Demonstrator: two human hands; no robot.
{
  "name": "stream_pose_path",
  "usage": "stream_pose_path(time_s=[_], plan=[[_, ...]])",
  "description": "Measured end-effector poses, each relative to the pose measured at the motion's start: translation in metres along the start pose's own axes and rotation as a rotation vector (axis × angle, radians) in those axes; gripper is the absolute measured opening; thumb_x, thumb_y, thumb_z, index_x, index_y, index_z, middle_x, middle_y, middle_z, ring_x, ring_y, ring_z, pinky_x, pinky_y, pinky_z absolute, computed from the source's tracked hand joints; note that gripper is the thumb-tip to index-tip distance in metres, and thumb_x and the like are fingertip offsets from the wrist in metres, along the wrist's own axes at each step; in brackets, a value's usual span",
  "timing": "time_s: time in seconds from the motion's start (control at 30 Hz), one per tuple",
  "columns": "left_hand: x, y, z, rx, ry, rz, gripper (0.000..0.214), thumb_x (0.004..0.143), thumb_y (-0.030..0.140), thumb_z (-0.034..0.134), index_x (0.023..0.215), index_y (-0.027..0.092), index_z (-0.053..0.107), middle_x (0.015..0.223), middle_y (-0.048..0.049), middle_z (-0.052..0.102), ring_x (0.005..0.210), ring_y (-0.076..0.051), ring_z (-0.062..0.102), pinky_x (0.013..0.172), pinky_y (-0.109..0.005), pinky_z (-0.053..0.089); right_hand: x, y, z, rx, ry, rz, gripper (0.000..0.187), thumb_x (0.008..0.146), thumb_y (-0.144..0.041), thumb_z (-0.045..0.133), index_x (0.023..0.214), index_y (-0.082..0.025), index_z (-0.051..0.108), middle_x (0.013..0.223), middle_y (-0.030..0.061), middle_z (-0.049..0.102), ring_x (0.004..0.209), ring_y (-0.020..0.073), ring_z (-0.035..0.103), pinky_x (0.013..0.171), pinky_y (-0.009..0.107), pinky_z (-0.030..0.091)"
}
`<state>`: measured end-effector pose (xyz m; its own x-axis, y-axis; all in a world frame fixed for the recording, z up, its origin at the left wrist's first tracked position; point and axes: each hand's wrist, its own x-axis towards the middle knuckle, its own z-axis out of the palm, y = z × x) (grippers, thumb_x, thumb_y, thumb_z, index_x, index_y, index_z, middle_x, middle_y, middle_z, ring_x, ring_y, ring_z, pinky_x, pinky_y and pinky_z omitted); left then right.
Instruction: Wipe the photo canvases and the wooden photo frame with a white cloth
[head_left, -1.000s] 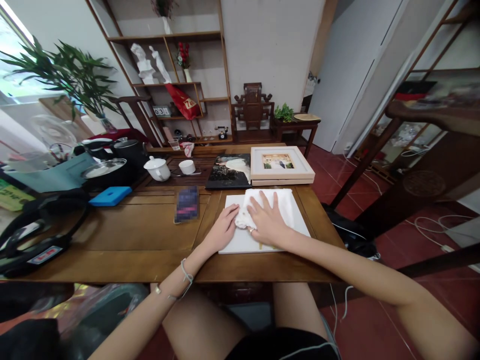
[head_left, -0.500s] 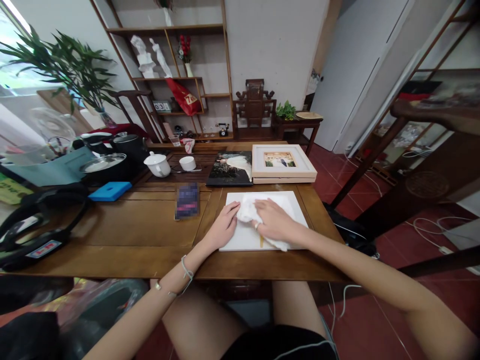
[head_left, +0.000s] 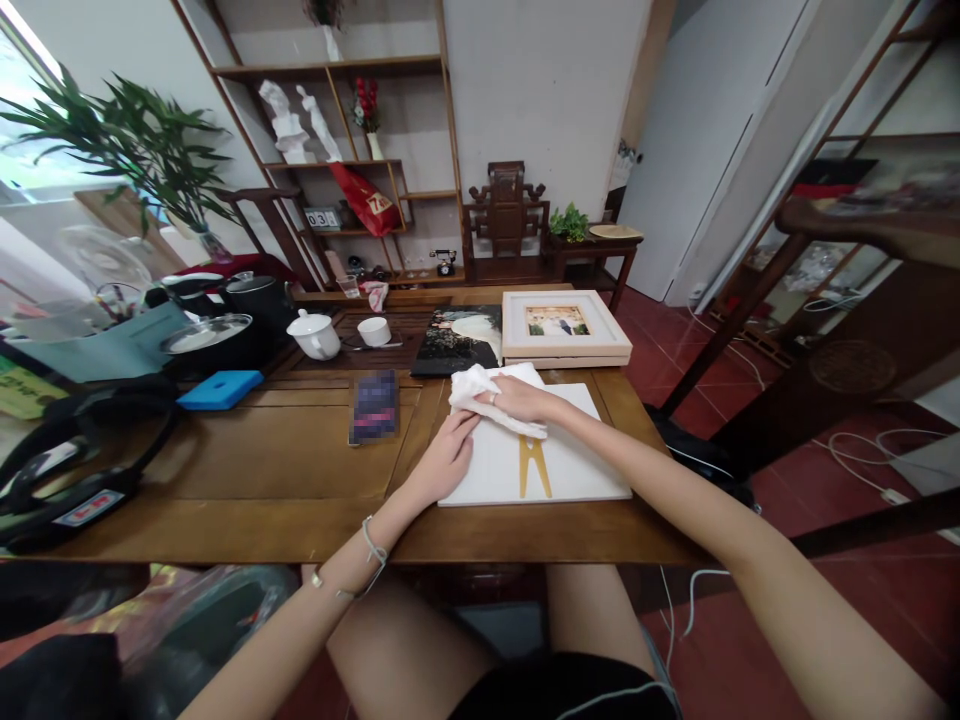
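A white flat frame back (head_left: pixel 570 465) with a gold stand piece (head_left: pixel 534 467) lies face down on the wooden table (head_left: pixel 285 470) in front of me. My right hand (head_left: pixel 520 399) is closed on a crumpled white cloth (head_left: pixel 474 385) at the frame's far left corner. Beside it, my left hand (head_left: pixel 444 459) rests on the frame's left edge, fingers curled against it.
Behind the white frame lie a light wooden picture frame (head_left: pixel 564 327) and a dark photo print (head_left: pixel 459 340). A phone (head_left: pixel 373 406), blue box (head_left: pixel 220 389), teapot (head_left: pixel 316 336), cup (head_left: pixel 373 331) and black pots (head_left: pixel 217 342) sit left. Headphones (head_left: pixel 67 470) lie at the near left.
My right hand dragged the cloth from the frame's middle up to its far left corner, uncovering the gold stand. The left hand stayed on the left edge.
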<state>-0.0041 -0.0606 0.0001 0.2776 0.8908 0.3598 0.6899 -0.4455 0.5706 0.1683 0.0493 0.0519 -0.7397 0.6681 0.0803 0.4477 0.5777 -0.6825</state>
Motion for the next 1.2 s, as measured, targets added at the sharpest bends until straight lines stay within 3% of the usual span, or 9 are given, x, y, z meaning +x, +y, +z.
stream_pose_path(time_s=[0.2,0.4,0.63,0.8,0.9,1.0,1.2], plan=[[-0.002,-0.004,0.001,0.005,-0.012,-0.003,0.044,0.092,0.018,0.035,0.133,0.013,0.051,0.14,-0.0156,0.046,0.134,-0.025,0.039,0.115,-0.047,0.029,-0.051,0.033,-0.027,-0.025,0.077,0.081,0.041,0.094,-0.041,0.037,0.114,-0.015,0.062,0.123,0.0115,0.062,0.108,0.0277,0.057,0.095,0.04,0.04],[-0.002,-0.003,0.0,-0.007,-0.002,0.005,0.045,0.092,0.018,0.035,0.133,0.014,0.051,0.14,-0.015,0.047,0.134,-0.025,0.04,0.115,-0.049,0.028,-0.094,0.029,-0.04,-0.223,0.132,0.122,0.045,0.093,-0.041,0.038,0.128,-0.018,0.056,0.138,0.0101,0.052,0.132,0.0309,0.04,0.113,0.047,0.019],[-0.002,-0.003,0.0,-0.011,-0.006,-0.017,0.044,0.092,0.02,0.037,0.134,0.015,0.051,0.141,-0.0135,0.046,0.135,-0.025,0.039,0.115,-0.047,0.028,-0.113,0.012,-0.018,-0.534,0.071,0.047,0.051,0.091,-0.037,0.042,0.137,-0.016,0.047,0.148,0.0123,0.04,0.141,0.0291,0.023,0.115,0.055,0.008],[-0.002,-0.006,0.003,0.0,0.014,0.003,0.045,0.092,0.02,0.038,0.134,0.016,0.051,0.14,-0.0131,0.047,0.134,-0.025,0.041,0.115,-0.048,0.028,-0.165,-0.013,0.007,-0.539,0.013,-0.009,0.065,0.084,-0.029,0.051,0.147,-0.023,0.033,0.152,0.0091,0.034,0.143,0.0309,0.016,0.114,0.059,0.006],[-0.002,-0.007,0.005,-0.002,0.018,-0.001,0.045,0.092,0.02,0.036,0.134,0.014,0.051,0.14,-0.0144,0.047,0.134,-0.025,0.04,0.115,-0.048,0.029,-0.189,-0.028,0.011,-0.493,-0.029,-0.035,0.071,0.081,-0.022,0.05,0.149,-0.024,0.027,0.153,0.0076,0.032,0.144,0.0285,0.012,0.114,0.058,0.007],[-0.002,-0.007,0.006,-0.005,0.009,0.0,0.045,0.092,0.019,0.036,0.135,0.015,0.05,0.141,-0.0135,0.046,0.135,-0.025,0.039,0.115,-0.048,0.029,-0.184,-0.026,0.002,-0.443,-0.017,-0.024,0.066,0.083,-0.022,0.047,0.148,-0.021,0.03,0.152,0.0101,0.032,0.144,0.0271,0.014,0.115,0.057,0.009],[-0.003,-0.007,0.005,0.004,0.001,0.013,0.046,0.092,0.017,0.036,0.136,0.017,0.049,0.142,-0.0126,0.045,0.136,-0.024,0.038,0.116,-0.048,0.028,-0.117,0.007,-0.031,-0.427,-0.008,0.062,0.056,0.089,-0.026,0.04,0.144,-0.017,0.036,0.152,0.0126,0.032,0.144,0.0258,0.016,0.114,0.056,0.008]])
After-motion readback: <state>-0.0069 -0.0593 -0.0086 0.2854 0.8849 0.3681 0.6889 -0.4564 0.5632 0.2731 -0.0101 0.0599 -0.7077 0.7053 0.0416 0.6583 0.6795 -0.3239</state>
